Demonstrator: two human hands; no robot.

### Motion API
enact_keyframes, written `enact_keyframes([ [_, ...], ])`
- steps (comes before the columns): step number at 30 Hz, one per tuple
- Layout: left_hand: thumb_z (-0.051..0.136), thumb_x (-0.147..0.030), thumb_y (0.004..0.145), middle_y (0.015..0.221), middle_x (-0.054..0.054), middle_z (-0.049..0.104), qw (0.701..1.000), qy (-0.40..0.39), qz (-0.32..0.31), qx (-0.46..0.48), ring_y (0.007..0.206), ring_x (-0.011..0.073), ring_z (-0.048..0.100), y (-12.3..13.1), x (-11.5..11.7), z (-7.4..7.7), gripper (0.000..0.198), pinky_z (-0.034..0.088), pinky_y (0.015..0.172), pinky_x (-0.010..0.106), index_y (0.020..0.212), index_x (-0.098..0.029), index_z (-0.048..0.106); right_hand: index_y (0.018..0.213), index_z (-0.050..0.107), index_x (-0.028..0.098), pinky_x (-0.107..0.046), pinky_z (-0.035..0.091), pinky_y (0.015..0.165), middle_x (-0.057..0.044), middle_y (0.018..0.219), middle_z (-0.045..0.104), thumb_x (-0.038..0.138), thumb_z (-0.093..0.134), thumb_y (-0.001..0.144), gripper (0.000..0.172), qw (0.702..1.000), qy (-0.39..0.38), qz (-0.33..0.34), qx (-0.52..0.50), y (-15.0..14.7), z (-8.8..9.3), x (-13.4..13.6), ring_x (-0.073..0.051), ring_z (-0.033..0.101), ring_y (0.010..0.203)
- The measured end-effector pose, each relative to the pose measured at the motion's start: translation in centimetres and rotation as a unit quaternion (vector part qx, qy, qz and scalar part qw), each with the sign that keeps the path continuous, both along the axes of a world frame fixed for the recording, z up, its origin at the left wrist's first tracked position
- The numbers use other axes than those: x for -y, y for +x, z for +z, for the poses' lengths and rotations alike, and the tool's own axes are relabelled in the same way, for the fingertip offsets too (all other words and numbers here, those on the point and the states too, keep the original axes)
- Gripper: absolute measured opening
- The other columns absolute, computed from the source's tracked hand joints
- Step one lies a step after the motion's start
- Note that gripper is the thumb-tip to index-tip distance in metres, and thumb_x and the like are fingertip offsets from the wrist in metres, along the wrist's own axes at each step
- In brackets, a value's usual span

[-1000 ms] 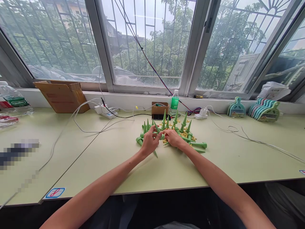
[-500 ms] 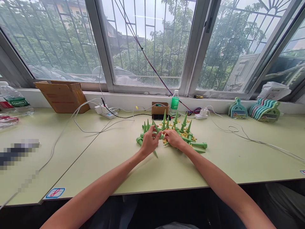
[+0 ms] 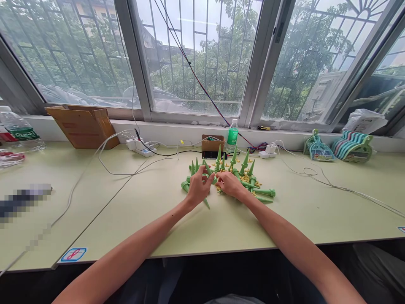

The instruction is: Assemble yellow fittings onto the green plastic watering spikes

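My left hand [image 3: 197, 188] is closed on a green plastic watering spike [image 3: 207, 167], its point tilted up and away. At the wide end of this spike, my right hand [image 3: 231, 185] has its fingers pinched together; whatever is between them is hidden. Around both hands lie more green watering spikes [image 3: 244, 162], some standing point up and others on their sides. Small yellow valve pieces [image 3: 258, 184] are heaped among them, partly covered by my right hand.
Behind the pile are a small cardboard box [image 3: 212, 145], a dark phone and a green-labelled bottle [image 3: 232, 134]. White cables [image 3: 107, 166] cross the table. A large carton [image 3: 82, 128] stands left; small dustpans [image 3: 351, 147] line the right back.
Both hands stay almost where they were around the spike. At the back right, one blue-green dustpan has shifted rightward and toward me. The view has shifted very slightly.
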State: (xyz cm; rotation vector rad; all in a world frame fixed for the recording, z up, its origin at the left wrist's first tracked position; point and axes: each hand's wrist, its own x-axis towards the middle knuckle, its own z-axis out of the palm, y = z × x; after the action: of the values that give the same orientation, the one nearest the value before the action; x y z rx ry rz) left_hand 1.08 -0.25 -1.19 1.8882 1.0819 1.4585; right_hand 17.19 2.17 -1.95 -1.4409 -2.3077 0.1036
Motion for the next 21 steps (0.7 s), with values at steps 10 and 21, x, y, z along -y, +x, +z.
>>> enact_keyframes([
  [10,0.053,-0.04,0.086,0.088,0.002,0.057,1.0,0.007,0.009,-0.015,0.048,0.0046,0.05,-0.02,0.0,0.0,0.03,0.041,0.041,0.018,0.107,-0.02,0.052,0.097,0.062,0.016,-0.023,0.038,0.067,-0.008,0.088,0.068,0.02,0.061,0.085,0.012,1.0,0.003,-0.004,0.02,-0.35,-0.06,-0.06,-0.018,0.061,0.082],
  [21,0.048,-0.042,0.088,0.085,0.001,0.059,0.998,-0.004,0.055,-0.014,0.045,0.0059,0.052,-0.48,-0.39,0.35,0.023,0.038,0.042,0.019,0.096,-0.021,0.05,0.106,0.06,0.017,-0.026,0.039,0.072,-0.009,0.094,0.066,0.018,0.056,0.088,0.018,0.999,0.035,0.005,0.022,-0.57,0.09,0.43,-0.02,0.059,0.089],
])
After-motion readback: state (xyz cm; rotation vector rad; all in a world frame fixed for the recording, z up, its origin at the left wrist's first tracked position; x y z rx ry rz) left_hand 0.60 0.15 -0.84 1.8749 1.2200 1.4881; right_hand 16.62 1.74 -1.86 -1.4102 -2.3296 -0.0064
